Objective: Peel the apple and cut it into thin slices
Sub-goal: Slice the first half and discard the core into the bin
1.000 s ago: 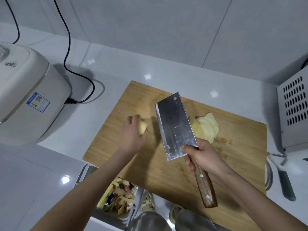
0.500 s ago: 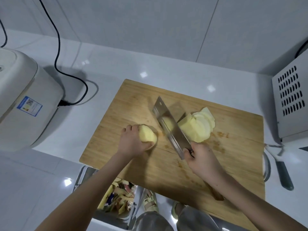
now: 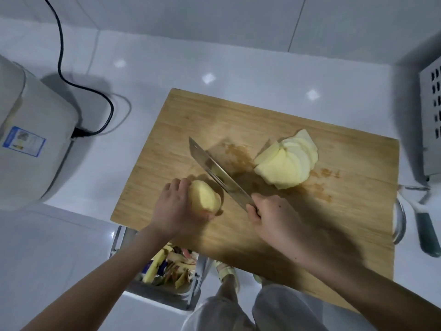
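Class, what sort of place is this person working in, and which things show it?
Probably a home kitchen: a wooden cutting board on a white counter, a cleaver beside a peeled apple piece, and a plugged-in appliance resembling a rice cooker.

A: How does the left hand (image 3: 181, 206) lie?
B: Palm down, fingers curled over the peeled apple piece (image 3: 205, 198), thumb at its near side. The bare forearm runs in from the lower left.
A: And the right hand (image 3: 274, 218)?
B: Knuckles up, fingers wrapped round the handle of the cleaver (image 3: 218, 172) and hiding it. Its forearm comes in from the lower right. The two hands sit close — but apart.
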### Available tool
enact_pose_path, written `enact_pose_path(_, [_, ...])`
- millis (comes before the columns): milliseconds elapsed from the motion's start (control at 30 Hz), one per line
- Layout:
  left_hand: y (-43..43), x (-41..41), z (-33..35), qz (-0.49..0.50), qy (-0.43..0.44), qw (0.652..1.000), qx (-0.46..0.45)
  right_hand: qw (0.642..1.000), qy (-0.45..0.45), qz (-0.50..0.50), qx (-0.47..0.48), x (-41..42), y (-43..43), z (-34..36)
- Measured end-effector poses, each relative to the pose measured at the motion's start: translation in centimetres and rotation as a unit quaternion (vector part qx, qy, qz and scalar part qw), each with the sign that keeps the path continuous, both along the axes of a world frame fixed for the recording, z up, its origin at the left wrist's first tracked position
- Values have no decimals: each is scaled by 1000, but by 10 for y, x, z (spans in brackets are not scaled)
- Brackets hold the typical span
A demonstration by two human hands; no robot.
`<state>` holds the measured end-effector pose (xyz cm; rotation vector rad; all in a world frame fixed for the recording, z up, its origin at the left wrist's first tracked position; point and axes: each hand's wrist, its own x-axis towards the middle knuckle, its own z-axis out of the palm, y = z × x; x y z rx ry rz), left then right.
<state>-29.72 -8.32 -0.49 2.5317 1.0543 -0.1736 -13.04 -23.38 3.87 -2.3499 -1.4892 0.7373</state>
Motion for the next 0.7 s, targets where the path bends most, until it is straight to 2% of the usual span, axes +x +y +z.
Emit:
enact_pose_path(67, [7, 0, -3, -99, 14, 994, -37, 1000, 13, -3, 3, 3, 1, -5])
enact_pose_path(133, [19, 5, -1, -215, 44, 975, -45, 1000, 22, -9, 6, 8, 2, -8])
enact_pose_path(233, [33, 17, 7, -311, 82, 947, 22, 999, 36, -25, 1, 15, 2, -8])
enact_pose_path(300, [35, 19, 9, -247, 108, 962, 38, 999, 39, -34, -2, 19, 2, -7])
enact_pose_path(367, [34, 24, 12, -55, 121, 991, 7, 999, 38, -37, -5, 20, 3, -6])
enact_pose_path(400, [33, 27, 14, 54, 104, 993, -29, 999, 37, -38, -8, 21, 4, -6])
enact_pose_path(467, [32, 32, 17, 223, 49, 965, -125, 998, 39, -41, -9, 20, 4, -5])
enact_pose_path(500, [33, 34, 17, 268, 27, 949, -164, 998, 41, -41, -10, 19, 4, -4])
enact_pose_path(600, [34, 30, 22, 326, -6, 908, -263, 998, 47, -28, -11, 15, 2, 1])
enact_pose_path(633, [34, 27, 22, 322, 0, 905, -277, 999, 44, -20, -16, 14, 2, 3])
enact_pose_path(700, [36, 20, 21, 250, 53, 938, -232, 999, 31, -2, -25, 12, 2, 7])
